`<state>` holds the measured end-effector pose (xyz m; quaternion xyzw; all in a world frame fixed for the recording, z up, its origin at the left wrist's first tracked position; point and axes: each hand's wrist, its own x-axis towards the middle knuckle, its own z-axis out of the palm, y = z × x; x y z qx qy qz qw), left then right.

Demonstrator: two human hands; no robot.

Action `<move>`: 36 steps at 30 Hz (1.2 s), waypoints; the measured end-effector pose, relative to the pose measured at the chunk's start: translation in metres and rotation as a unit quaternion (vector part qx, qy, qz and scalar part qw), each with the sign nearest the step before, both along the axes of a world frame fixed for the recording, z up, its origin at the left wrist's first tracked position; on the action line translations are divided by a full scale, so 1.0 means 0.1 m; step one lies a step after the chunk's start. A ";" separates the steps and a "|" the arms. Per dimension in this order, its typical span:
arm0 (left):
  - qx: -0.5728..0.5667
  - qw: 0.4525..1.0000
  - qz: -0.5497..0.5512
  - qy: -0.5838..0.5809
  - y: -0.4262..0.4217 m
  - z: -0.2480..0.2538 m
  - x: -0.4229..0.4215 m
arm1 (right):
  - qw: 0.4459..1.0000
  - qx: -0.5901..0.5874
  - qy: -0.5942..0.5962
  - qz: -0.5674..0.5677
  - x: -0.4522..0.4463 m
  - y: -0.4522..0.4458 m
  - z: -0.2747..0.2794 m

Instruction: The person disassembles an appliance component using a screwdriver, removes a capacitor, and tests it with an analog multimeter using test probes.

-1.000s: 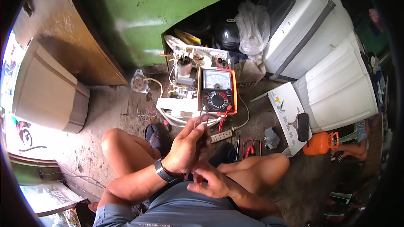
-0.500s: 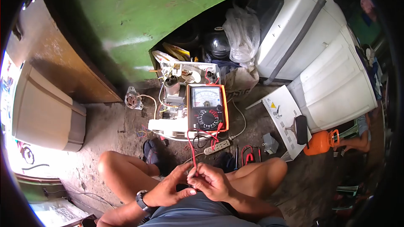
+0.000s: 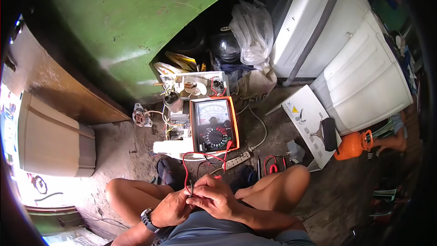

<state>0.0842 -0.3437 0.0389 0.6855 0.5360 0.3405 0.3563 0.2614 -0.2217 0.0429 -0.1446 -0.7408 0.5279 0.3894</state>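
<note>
My left hand and my right hand meet in front of my lap, both with fingers closed. A red test lead loops down from the analog multimeter to my left fingers. Between the fingertips of both hands stands a short black test lead piece, pinched by my right thumb and fingers; its lower end is hidden. The multimeter, in an orange case, leans against an opened white appliance unit with exposed wires and a cylindrical capacitor.
A power strip lies right of the multimeter. A small motor sits on the floor at left. To the right are a red-handled tool, a grey box, a white panel and an orange gas cylinder.
My hands have shifted slightly left and down with their grip rearranged. The red lead now curves to my left hand, and a black piece shows between my fingertips. The view has shifted slightly.
</note>
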 end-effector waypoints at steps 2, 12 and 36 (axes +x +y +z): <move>0.001 1.000 -0.002 0.010 0.08 0.04 -0.01 | 0.999 -0.011 0.031 0.000 0.02 0.02 -0.03; -0.045 0.977 0.165 -0.125 0.13 0.21 0.05 | 0.864 -0.476 0.119 0.112 0.15 0.15 0.18; -0.142 0.838 0.188 -0.492 0.09 -0.01 -0.04 | 0.741 -0.574 0.214 0.275 0.05 0.36 0.40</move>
